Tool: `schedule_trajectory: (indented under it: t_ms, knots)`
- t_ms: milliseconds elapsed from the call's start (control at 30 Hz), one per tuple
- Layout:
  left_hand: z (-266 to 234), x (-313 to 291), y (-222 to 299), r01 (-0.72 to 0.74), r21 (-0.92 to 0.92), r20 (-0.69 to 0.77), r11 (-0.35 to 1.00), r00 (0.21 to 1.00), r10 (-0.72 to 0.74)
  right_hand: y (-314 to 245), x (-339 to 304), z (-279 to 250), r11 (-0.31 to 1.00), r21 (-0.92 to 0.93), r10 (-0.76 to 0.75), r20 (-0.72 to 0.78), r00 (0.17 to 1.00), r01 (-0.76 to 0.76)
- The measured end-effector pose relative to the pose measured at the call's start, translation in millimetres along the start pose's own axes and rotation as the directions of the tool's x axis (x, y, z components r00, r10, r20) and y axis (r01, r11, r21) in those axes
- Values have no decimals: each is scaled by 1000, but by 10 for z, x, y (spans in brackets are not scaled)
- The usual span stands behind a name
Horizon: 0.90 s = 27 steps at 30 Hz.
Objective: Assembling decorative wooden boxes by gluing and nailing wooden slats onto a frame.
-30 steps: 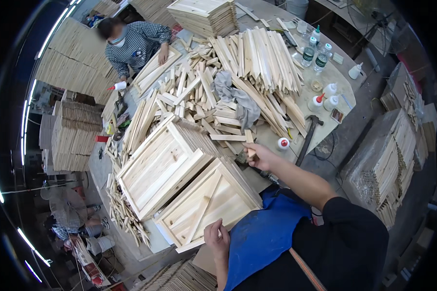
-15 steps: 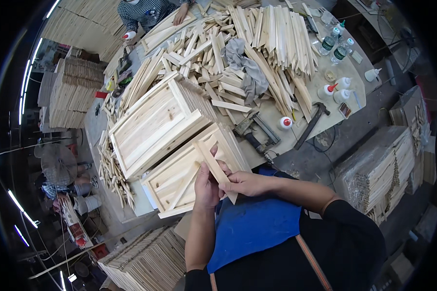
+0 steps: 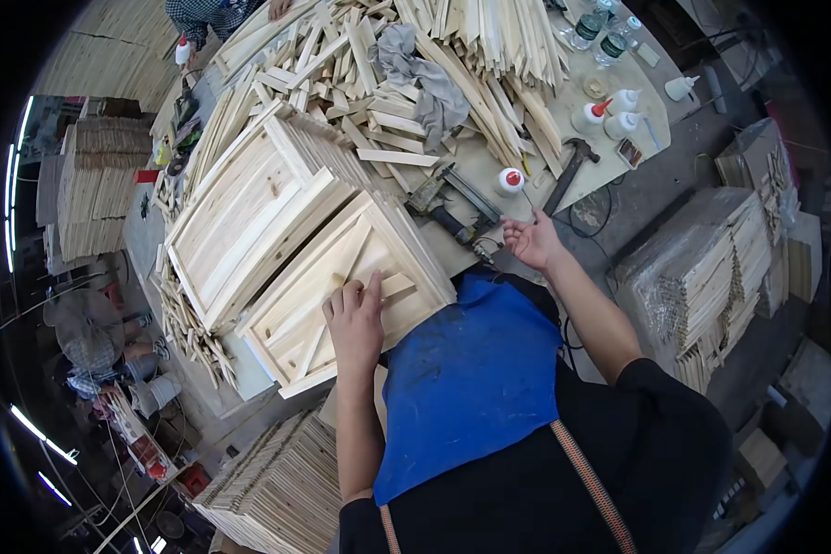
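Observation:
My left hand (image 3: 353,319) rests on the front wooden panel (image 3: 277,343), its fingers bent round a short wooden strip (image 3: 398,285) that partly shows beside them. A long diagonal strip (image 3: 354,247) crosses the same framed panel, running under the hand. Off the panel to the right, my right hand (image 3: 534,242) is raised with loosely curled, parted fingers and nothing in it. Nearest to it are a nail gun (image 3: 452,222) lying on the table and a white glue bottle with a red cap (image 3: 511,182).
A second stack of framed panels (image 3: 249,198) stands behind the front one. Loose wood pieces (image 3: 392,140) and a grey cloth (image 3: 425,78) cover the table beyond. A hammer (image 3: 571,174) and glue bottles (image 3: 622,125) lie right. Wrapped panels (image 3: 688,268) stand beside the table.
My right hand has let go of the strip and moved right, toward the nail gun. My left hand has lowered onto the panel with a strip. The view has shifted.

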<state>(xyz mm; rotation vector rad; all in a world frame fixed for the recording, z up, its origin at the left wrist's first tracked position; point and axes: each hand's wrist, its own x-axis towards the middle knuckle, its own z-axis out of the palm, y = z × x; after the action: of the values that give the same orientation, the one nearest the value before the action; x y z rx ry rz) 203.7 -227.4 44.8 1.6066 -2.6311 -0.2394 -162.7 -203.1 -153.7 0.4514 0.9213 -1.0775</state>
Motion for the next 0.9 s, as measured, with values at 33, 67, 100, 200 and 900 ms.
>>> schedule_trajectory:
  t_ms: [33,67,100,200,900]
  knots:
    - [35,14,-10,-21,5,11,1000,1000,21,-71,73,-36,964,263,30,2,1000,-29]
    - [61,15,-24,-38,12,21,999,999,38,-123,152,-61,966,256,34,-1,999,-33]
    - [103,9,-42,-26,10,20,1000,999,25,-170,254,-65,936,351,37,21,999,-42]
    - [156,-52,-41,-57,36,-25,998,998,58,-298,554,-40,854,513,56,72,996,-85]
    - [134,-220,-105,-246,-336,-57,909,969,241,42,49,353,948,311,-154,269,951,66]
